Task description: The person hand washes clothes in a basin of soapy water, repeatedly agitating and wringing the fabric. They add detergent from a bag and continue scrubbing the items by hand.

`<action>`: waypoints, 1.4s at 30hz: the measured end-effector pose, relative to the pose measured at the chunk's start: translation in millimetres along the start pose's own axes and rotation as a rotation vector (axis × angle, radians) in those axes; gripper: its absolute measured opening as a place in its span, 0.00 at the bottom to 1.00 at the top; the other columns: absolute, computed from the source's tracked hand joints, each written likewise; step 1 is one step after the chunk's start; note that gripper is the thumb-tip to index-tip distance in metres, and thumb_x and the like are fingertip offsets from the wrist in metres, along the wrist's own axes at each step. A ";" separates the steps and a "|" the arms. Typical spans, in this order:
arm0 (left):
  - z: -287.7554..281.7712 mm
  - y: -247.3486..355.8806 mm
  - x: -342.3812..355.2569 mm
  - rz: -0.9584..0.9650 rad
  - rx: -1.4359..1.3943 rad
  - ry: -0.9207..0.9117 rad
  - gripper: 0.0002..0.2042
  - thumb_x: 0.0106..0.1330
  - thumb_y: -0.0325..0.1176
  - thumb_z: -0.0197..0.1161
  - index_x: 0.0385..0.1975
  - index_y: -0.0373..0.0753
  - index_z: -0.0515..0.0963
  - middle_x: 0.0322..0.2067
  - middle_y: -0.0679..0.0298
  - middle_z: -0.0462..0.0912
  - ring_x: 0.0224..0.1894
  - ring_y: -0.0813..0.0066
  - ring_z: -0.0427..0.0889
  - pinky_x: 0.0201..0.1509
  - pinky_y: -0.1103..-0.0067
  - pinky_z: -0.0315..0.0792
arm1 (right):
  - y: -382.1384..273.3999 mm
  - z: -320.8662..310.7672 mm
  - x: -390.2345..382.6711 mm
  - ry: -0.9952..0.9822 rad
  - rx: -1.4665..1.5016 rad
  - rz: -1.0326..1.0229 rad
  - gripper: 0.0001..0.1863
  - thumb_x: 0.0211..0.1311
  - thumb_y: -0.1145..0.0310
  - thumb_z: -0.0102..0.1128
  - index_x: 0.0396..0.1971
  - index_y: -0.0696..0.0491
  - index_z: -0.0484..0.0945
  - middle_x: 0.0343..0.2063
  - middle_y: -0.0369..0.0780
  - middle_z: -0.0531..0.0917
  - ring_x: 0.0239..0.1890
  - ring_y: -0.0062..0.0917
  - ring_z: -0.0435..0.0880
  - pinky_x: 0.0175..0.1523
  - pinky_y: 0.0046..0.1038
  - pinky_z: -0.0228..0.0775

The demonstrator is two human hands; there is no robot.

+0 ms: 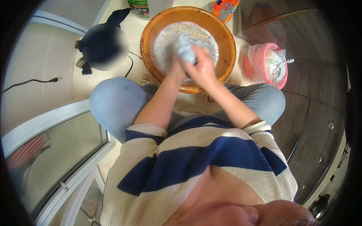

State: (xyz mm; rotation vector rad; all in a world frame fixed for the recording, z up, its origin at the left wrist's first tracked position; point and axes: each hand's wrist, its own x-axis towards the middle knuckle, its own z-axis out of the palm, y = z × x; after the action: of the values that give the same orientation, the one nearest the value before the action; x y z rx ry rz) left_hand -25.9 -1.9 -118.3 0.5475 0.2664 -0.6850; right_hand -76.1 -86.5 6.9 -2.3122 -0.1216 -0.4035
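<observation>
An orange round basin stands on the tiled floor in front of my knees, filled with soapy, foamy water. A wet grey-white cloth is bunched over the middle of the basin. My right hand is closed on the cloth. My left hand sits pressed against it at the cloth's lower end, mostly hidden behind the right hand. Both forearms reach forward between my knees, sleeves pushed up.
A pink bin lined with a clear plastic bag stands right of the basin. Dark wooden cabinets run along the right. Dark clothing and a black cable lie on the floor at left. A bottle stands behind the basin.
</observation>
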 end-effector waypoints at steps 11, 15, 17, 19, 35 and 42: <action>93.9 16.6 -40.2 0.265 0.110 0.216 0.30 0.57 0.37 0.65 0.52 0.31 0.57 0.50 0.50 0.68 0.47 0.60 0.76 0.40 0.65 0.79 | 109.6 -18.6 61.4 0.489 -0.126 0.106 0.14 0.55 0.66 0.64 0.36 0.57 0.72 0.27 0.49 0.81 0.32 0.47 0.80 0.37 0.40 0.71; 83.1 2.3 -49.6 0.176 0.723 0.324 0.24 0.55 0.42 0.69 0.40 0.28 0.69 0.36 0.54 0.79 0.35 0.66 0.81 0.35 0.69 0.77 | 138.7 -51.1 56.5 0.652 -0.209 0.241 0.16 0.57 0.62 0.63 0.38 0.57 0.73 0.29 0.49 0.82 0.32 0.45 0.81 0.38 0.38 0.71; 39.3 -9.9 -38.3 0.043 1.276 0.205 0.19 0.57 0.45 0.66 0.32 0.31 0.76 0.30 0.57 0.81 0.34 0.74 0.81 0.26 0.76 0.74 | 140.0 -54.3 49.2 0.440 -0.182 0.230 0.17 0.56 0.62 0.64 0.40 0.57 0.73 0.30 0.48 0.82 0.33 0.45 0.81 0.39 0.37 0.71; 9.9 -18.0 -28.6 0.120 1.443 0.168 0.18 0.55 0.44 0.67 0.25 0.32 0.77 0.24 0.59 0.81 0.30 0.74 0.81 0.27 0.76 0.72 | 142.4 -50.6 35.0 0.246 -0.128 0.225 0.22 0.53 0.59 0.67 0.44 0.56 0.74 0.33 0.48 0.83 0.36 0.44 0.82 0.42 0.36 0.72; 10.6 3.6 31.5 -0.160 2.015 0.328 0.50 0.44 0.48 0.75 0.68 0.60 0.51 0.68 0.53 0.46 0.67 0.44 0.51 0.61 0.53 0.61 | 141.7 40.2 24.4 -0.582 -0.615 0.553 0.33 0.58 0.48 0.59 0.59 0.49 0.62 0.49 0.51 0.69 0.54 0.43 0.66 0.53 0.52 0.60; -40.2 11.8 84.3 -0.235 1.904 0.149 0.46 0.46 0.49 0.73 0.65 0.39 0.58 0.62 0.46 0.63 0.65 0.54 0.61 0.65 0.66 0.60 | 163.5 61.5 57.8 -0.731 -0.585 0.652 0.28 0.59 0.52 0.58 0.54 0.54 0.70 0.50 0.49 0.75 0.55 0.41 0.71 0.54 0.47 0.64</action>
State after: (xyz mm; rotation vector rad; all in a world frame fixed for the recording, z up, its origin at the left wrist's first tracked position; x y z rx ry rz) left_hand 42.7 -16.1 -181.1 2.4064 -0.3025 -0.9948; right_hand 28.1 -158.8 -126.4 -2.7704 0.4437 0.8444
